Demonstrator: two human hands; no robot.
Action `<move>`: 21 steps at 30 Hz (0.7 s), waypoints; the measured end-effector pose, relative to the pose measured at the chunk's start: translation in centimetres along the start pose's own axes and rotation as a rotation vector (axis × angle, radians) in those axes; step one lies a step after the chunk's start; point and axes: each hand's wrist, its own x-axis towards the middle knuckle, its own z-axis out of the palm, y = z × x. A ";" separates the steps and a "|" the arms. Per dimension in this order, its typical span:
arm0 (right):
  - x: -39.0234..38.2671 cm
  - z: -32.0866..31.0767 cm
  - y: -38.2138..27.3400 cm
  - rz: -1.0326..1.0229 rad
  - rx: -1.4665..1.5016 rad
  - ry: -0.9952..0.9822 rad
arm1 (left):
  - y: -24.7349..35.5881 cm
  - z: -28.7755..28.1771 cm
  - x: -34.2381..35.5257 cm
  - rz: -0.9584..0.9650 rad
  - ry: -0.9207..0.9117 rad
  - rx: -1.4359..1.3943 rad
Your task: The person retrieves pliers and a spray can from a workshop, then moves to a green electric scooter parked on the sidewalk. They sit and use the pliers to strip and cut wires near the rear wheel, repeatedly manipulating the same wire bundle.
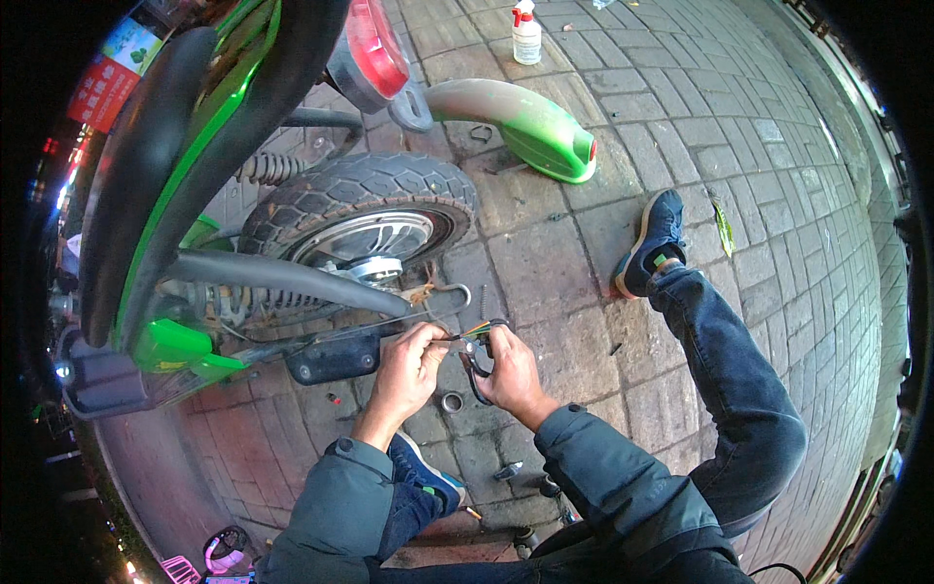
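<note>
My left hand [407, 370] is closed in a pinch on the end of a bundle of thin coloured wires [474, 331]. Close beside it, my right hand [514, 372] grips a pair of black-handled scissors [475, 375], their short blades by the wires at my left fingertips. Whether the blades touch a wire is too small to tell. Just beyond my hands is the scooter's rear wheel [360, 209], with a thick black tyre and a silver hub. A curved metal hook-like end [457, 290] and a loose cable lie between the hub and my fingers.
The scooter's green and black body [175, 185] fills the left side. A detached green mudguard [545, 136] lies on the paving, with a white spray bottle [526, 37] farther off. A metal ring [451, 401] and small parts lie near my shoe [428, 477].
</note>
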 end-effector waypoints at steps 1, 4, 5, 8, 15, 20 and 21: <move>-0.1 0.0 -0.1 0.057 0.019 -0.054 | 0.2 -0.1 0.0 0.023 -0.024 0.006; -0.4 -0.1 -0.4 0.082 0.042 0.002 | 0.6 -0.2 0.3 0.033 -0.125 0.016; -0.5 -0.1 -0.5 0.119 0.094 -0.001 | 0.7 -0.1 0.5 -0.003 -0.177 0.019; -0.8 0.3 -1.4 0.232 0.235 -0.004 | 0.5 0.0 1.2 -0.036 -0.188 0.048; -2.2 2.1 -1.8 0.470 0.595 -0.098 | -0.4 0.2 1.5 -0.069 -0.231 0.020; -2.8 3.0 -0.5 0.512 0.583 -0.128 | -0.3 0.4 1.4 -0.086 -0.194 0.161; -3.0 3.2 -0.4 0.517 0.599 -0.122 | -0.3 0.4 1.4 -0.088 -0.195 0.178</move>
